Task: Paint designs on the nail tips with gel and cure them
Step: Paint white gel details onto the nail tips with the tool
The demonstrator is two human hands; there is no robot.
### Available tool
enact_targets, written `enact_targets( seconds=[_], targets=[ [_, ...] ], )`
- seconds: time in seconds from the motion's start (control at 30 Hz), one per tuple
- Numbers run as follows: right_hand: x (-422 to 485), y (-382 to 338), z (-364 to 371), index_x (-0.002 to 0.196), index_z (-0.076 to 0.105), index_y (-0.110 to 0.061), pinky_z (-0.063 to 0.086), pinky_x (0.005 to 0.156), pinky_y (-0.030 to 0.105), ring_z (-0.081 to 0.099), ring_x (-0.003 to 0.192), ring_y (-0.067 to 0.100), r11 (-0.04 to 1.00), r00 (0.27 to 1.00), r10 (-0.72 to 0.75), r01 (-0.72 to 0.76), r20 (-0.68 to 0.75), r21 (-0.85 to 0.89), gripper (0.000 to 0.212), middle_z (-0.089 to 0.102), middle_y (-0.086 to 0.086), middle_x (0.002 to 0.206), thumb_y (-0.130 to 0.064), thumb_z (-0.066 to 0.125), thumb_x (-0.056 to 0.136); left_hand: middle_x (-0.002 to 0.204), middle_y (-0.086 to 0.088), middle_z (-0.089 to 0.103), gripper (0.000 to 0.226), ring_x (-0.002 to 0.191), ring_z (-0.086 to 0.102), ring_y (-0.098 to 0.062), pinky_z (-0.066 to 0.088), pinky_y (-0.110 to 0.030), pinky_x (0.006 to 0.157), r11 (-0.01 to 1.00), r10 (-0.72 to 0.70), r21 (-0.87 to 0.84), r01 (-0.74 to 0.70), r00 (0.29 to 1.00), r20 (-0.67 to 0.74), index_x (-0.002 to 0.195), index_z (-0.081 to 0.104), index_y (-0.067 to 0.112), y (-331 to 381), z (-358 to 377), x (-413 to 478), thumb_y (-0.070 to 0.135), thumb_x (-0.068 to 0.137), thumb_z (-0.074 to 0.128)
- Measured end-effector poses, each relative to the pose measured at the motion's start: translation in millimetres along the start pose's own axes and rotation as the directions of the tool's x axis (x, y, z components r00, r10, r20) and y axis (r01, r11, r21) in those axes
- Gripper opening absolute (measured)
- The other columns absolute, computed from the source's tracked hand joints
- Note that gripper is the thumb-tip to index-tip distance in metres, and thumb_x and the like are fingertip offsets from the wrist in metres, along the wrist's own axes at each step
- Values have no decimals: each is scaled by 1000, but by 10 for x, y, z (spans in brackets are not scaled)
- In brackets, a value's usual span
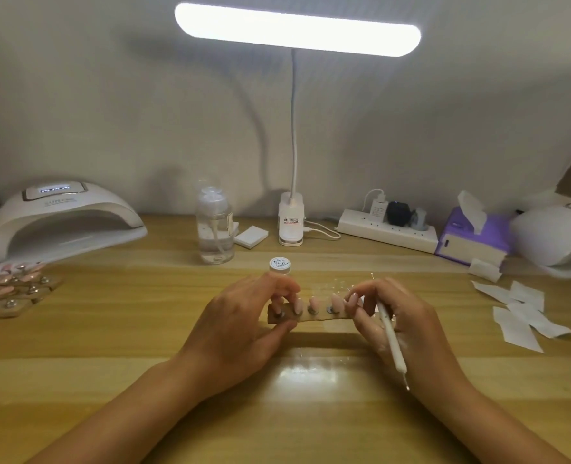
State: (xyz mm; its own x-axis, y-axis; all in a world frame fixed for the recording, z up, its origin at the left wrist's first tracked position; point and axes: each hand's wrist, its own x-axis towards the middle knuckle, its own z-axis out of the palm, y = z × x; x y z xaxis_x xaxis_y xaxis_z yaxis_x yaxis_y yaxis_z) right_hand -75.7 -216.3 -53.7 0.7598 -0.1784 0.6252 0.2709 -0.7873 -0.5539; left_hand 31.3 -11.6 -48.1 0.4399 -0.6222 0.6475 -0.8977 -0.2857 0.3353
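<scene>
A small wooden holder strip [320, 317] with several pale pink nail tips [314, 303] on metal studs lies at the middle of the table. My left hand [244, 324] grips the strip's left end between thumb and fingers. My right hand [401, 318] pinches the rightmost nail tip with its fingertips while a thin white dotting pen [391, 343] lies held across the palm, its metal point toward me. A small gel pot [280, 264] with a white lid stands just behind my left hand. A white curing lamp [63, 219] sits at the back left.
More holder strips with pink tips [9, 286] lie at the left edge. A clear pump bottle [214, 226], a clip desk lamp [290, 219], a power strip [387, 231] and a purple tissue box [471, 239] line the back. White wipes [518, 313] lie right; another lamp [558, 239] far right.
</scene>
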Motion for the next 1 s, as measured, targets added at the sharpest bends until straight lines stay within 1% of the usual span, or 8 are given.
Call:
enact_targets(
  seconds=[0.27,0.4,0.53,0.7,0.8,0.87,0.93,1.0],
  targets=[
    [21,60,-2,85,65,-29,48,61,17,61,79,10,998,999,53,-54,13,25,23,63,-24,86,-11,78,83,91,20,61,34,82,59,-2,52,-29,74,1000,-1,0,1,1000,5,108,60,25,-17,-3,1,18,80,78],
    [16,34,6,89,65,-26,49,59,21,60,73,11,999,999,35,-35,-11,-4,12,62,-13,80,-23,76,85,92,19,62,34,84,59,-3,53,-33,76,1000,-26,-12,26,1000,15,108,59,27,-18,-9,-6,19,81,77],
    [7,-38,-13,99,52,-17,53,56,33,60,62,10,990,991,68,-81,-112,-117,39,60,-7,79,-51,62,81,96,19,64,37,87,62,-4,53,-30,80,981,-157,-128,149,986,-56,111,57,27,89,-5,8,18,81,77],
    [-53,-216,80,95,43,-21,59,66,25,75,80,15,835,926,373,-305,-62,457,35,74,-7,95,-41,67,82,96,16,64,47,86,63,-4,53,-20,74,893,-326,-354,277,942,-84,117,55,25,457,134,5,15,79,79],
    [-58,-267,79,96,42,-16,60,67,28,76,82,18,752,906,421,-333,-26,569,29,76,-3,91,-27,68,87,101,17,61,55,87,62,-4,53,-20,74,882,-318,-365,299,948,8,122,50,32,620,186,-50,27,76,81],
    [-31,-271,37,98,42,-15,60,66,32,76,76,19,699,886,463,-381,22,606,38,77,0,85,-31,71,80,107,21,59,63,92,61,-2,54,-20,74,854,-307,-381,354,934,181,122,50,41,597,121,-16,48,67,81],
    [13,-272,-18,97,41,-12,58,57,28,74,68,18,636,868,488,-422,87,646,49,76,5,79,-33,75,69,109,23,60,67,93,62,0,55,-20,75,734,-330,-477,483,868,371,119,54,43,496,11,65,60,59,78],
    [53,-258,-64,94,40,-13,54,52,26,72,66,18,563,849,493,-477,189,674,55,75,12,82,-33,79,61,110,15,66,57,93,66,-3,55,-21,77,553,-374,-584,594,803,464,119,59,34,351,-100,133,50,67,77]
  ],
)
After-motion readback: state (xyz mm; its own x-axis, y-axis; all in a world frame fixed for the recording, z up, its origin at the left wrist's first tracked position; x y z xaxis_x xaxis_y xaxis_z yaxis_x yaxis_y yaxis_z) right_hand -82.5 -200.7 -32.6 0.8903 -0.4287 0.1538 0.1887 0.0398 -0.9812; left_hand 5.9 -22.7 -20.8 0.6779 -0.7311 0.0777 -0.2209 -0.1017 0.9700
